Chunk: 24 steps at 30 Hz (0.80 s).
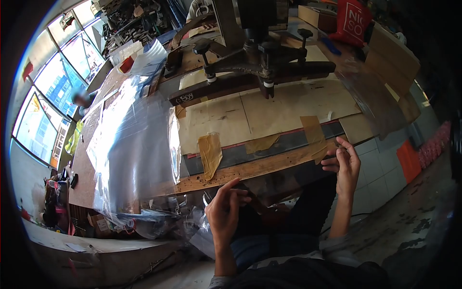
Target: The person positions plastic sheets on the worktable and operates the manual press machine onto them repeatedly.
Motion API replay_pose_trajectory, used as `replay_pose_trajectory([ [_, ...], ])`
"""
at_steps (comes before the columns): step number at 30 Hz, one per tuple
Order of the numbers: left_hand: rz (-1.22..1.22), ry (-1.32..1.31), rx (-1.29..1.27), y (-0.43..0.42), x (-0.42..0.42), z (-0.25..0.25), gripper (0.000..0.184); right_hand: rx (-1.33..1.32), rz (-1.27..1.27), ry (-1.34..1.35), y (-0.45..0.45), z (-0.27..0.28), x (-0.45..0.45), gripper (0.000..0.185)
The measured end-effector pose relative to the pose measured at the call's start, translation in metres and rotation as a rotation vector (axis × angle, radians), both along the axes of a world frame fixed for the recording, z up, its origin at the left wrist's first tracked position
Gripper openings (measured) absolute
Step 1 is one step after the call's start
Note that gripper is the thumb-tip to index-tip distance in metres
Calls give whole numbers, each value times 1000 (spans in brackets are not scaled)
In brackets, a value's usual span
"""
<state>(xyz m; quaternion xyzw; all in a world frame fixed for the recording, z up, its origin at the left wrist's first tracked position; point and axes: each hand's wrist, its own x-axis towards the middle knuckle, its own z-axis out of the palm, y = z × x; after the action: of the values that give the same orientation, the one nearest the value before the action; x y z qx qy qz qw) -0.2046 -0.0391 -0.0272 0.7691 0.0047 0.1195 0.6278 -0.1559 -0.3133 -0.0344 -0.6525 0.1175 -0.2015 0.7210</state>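
My left hand (224,212) is in front of the table's near edge, palm turned inward and fingers loosely bent and apart. Across from it, my right hand (347,168) is raised by the right end of that edge, its fingers half bent and spread. I make out nothing held in either hand. Ahead lies a beige board (274,113) with a dark line across it. Brown tape strips (210,156) hang over its near side, above a dark grey strip (284,146). A black metal press head with a long bar (231,89) sits over the board.
Clear plastic sheets (137,144) cover the table's left side. Another clear sheet (373,103) and a cardboard box (392,60) are at right. A red bag (350,21) stands at the back. A person (83,99) is by the windows, and another person's sleeve (197,8) shows behind the press.
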Motion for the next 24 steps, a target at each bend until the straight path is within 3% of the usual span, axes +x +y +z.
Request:
replay_pose_trajectory([
  [24, 13, -13, -17, 2, -1, 1, 26, -5, 3, -2, 1, -6, -3, 29],
])
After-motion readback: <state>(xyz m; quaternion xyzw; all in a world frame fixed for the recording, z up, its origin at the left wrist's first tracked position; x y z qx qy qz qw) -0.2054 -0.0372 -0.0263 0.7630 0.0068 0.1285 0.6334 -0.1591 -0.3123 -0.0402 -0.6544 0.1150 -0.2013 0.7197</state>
